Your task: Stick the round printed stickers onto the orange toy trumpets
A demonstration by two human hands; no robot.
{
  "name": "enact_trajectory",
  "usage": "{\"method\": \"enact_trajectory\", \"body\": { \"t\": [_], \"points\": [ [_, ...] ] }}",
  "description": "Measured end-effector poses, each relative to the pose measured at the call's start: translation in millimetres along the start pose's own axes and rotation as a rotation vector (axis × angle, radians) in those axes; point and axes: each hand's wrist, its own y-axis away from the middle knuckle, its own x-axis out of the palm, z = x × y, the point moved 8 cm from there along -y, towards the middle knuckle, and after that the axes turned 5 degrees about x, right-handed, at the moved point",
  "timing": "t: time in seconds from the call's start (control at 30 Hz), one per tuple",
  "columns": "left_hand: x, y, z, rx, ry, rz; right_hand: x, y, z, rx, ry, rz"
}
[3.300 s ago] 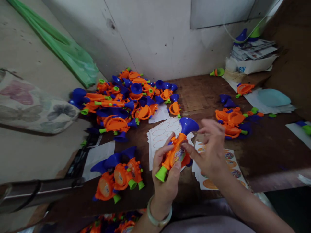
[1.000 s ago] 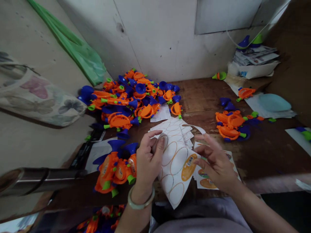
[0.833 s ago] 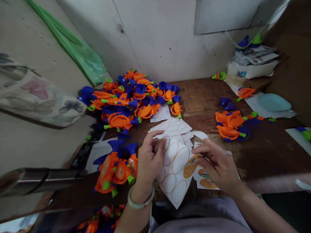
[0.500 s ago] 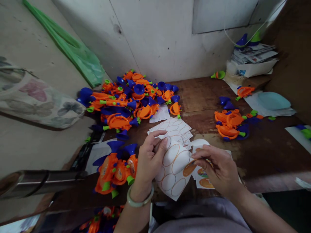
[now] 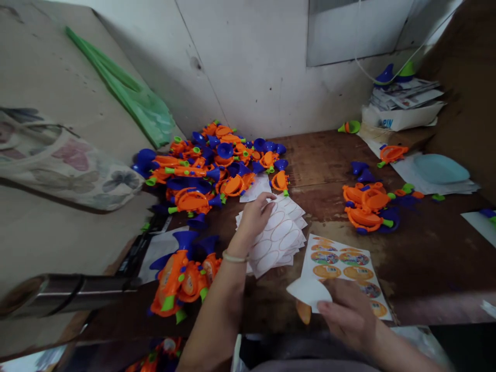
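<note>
Left hand (image 5: 256,217) lies open on a stack of white sticker sheets (image 5: 279,235), with its fingers pressing on the top sheet, which has rows of oval shapes. A pale bangle (image 5: 234,257) sits on that wrist. Right hand (image 5: 349,318) is closed in a pinch on a white paper piece (image 5: 308,292), near the front edge of the wooden surface (image 5: 329,155). An orange oval sticker (image 5: 304,312) pokes out below that paper, just beside the hand. Just past the hand lies a sheet of round labels (image 5: 341,274), and the paper piece covers its lower corner. Orange toy horns with blue bells lie all around. A big heap of horns (image 5: 209,170) sits past the stack, a small group of horns (image 5: 182,279) lies beside the left arm, and another group of horns (image 5: 364,204) lies to the right. A green plastic bag (image 5: 124,98) and a butterfly cloth (image 5: 65,165) rest against the left wall. A pale blue dish (image 5: 439,168) sits on white papers at the right, and a metal pipe (image 5: 65,292) crosses the lower left.
</note>
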Motion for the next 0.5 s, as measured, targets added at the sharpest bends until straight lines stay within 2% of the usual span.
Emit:
{"method": "enact_trajectory", "body": {
  "t": [0.07, 0.17, 0.23, 0.37, 0.43, 0.5],
  "points": [
    [16.2, -19, 13, 0.001, -0.062, 0.014, 3, 8, -3, 0.05, 0.012, 0.008],
    [34.3, -48, 27, -0.023, -0.145, -0.025, 0, 15, -4, 0.02, 0.076, -0.069],
    [41.1, -70, 32, -0.061, -0.18, -0.079, 1, 15, -5, 0.006, 0.094, -0.102],
    [52.4, -115, 38, -0.18, -0.174, -0.156, 10, 10, -7, -0.001, 0.074, -0.061],
    [57.5, -130, 40, -0.242, -0.129, -0.173, 13, 9, -9, 0.017, 0.041, -0.038],
    [58.6, -139, 40, -0.284, -0.056, -0.194, 9, 9, -15, 0.055, 0.0, -0.07]
  ]
}}
